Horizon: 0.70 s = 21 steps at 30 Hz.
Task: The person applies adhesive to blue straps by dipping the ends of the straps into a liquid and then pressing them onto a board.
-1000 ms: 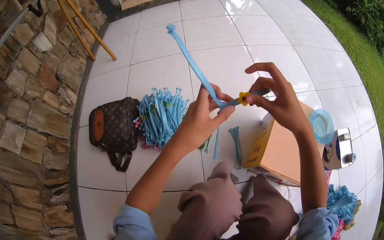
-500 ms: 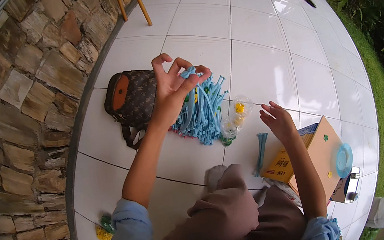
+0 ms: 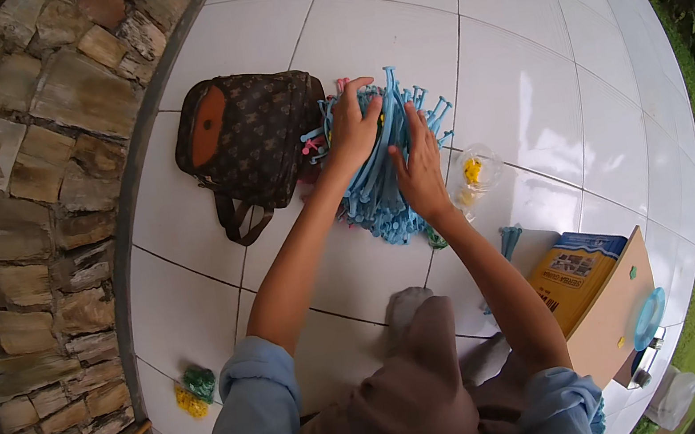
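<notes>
Light-blue plastic sticks with flared ends (image 3: 381, 203) lie in a thick heap on the floor ahead of me. My left hand (image 3: 354, 126) rests at the heap's left upper side, index finger and thumb curved and apart. At the right side my right hand (image 3: 422, 172) lies against the sticks with its fingers stretched out. Between the hands a few sticks run lengthwise, one flared end poking up beyond the fingertips. Small pink pieces (image 3: 314, 145) show at the heap's left edge. What lies under my palms is hidden.
A brown patterned backpack (image 3: 254, 132) stands left of the heap. Clear round containers with yellow pieces (image 3: 474, 171) sit to its right. Nearer on the right are more blue sticks (image 3: 509, 239) and a cardboard box (image 3: 618, 311). Green and yellow bundles (image 3: 194, 391) lie near the stone wall (image 3: 27, 238).
My left hand has come down from its raised pinch on blue stick ends to the heap, its fingers now apart. My right hand has moved left and forward to the heap. The view has shifted.
</notes>
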Motion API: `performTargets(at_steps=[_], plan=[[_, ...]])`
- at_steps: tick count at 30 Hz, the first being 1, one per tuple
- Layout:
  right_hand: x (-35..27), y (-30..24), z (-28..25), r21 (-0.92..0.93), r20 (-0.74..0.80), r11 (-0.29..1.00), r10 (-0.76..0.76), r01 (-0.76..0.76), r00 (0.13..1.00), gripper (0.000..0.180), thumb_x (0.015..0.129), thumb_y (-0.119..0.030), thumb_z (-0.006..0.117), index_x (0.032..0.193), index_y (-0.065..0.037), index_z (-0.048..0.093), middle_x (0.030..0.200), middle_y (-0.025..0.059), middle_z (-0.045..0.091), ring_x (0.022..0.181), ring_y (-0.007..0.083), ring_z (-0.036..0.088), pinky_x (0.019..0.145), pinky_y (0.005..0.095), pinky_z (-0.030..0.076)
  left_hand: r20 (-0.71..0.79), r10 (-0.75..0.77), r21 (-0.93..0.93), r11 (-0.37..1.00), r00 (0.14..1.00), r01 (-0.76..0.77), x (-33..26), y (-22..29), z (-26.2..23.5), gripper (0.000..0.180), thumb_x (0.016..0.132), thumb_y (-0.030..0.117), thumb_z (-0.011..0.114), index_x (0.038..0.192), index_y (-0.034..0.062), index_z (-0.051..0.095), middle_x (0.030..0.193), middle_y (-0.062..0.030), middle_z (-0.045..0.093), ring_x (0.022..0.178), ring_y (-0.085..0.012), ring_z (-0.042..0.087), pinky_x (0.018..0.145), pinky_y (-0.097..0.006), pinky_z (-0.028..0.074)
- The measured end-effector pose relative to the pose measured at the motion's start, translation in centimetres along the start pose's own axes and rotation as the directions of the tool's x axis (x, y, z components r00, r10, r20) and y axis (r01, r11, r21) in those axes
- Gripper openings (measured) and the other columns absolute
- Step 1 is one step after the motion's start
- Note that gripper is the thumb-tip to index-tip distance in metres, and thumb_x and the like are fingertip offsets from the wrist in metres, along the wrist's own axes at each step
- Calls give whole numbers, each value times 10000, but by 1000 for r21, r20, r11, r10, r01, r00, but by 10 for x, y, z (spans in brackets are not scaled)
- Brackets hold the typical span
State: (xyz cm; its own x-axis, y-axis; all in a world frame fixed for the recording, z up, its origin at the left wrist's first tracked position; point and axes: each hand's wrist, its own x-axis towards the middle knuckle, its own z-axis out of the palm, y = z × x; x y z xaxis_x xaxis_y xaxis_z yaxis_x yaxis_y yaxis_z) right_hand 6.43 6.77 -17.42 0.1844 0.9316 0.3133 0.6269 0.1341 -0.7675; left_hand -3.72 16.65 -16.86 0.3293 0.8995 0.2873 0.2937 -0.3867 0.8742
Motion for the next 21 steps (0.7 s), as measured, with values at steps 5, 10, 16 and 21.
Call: performTargets(at_steps=[5,10,16,21], plan=[[-11,26,27,-151,19,988,15,-12,1000,601,898,-148,432,1398,-4,131,1460,180,164,1352,367,130,1062,532,133,95,-5,27,1000,995,3,-43,-17,34,549,951,237,366,1425,92,129,1463,-177,161,1355,-334,145,1080,-435,135],[-7,7,-15,-147,89,984,113,-99,990,565,909,-121,420,1397,-12,156,1452,178,197,1356,324,159,1075,490,142,-158,-101,201,971,982,132,-47,15,29,612,938,227,410,1428,66,81,1470,-146,166,1366,-327,111,1060,-556,32],[-105,50,-101,445,-634,819,574,-362,518,295,926,-95,399,1198,17,416,1162,161,519,1056,230,514,925,336,393,-155,172,-195,960,973,-201,-102,92,73,282,892,54,458,1168,-4,442,1185,-130,482,1129,-263,456,1001,-385,321],[-197,96,-85,405,-648,698,675,-590,353,332,870,6,436,1201,17,404,1166,180,500,1069,273,500,947,348,374,357,-178,-506,788,917,350,-176,65,180,291,888,55,477,1174,30,428,1184,-108,472,1088,-210,485,886,-347,440]])
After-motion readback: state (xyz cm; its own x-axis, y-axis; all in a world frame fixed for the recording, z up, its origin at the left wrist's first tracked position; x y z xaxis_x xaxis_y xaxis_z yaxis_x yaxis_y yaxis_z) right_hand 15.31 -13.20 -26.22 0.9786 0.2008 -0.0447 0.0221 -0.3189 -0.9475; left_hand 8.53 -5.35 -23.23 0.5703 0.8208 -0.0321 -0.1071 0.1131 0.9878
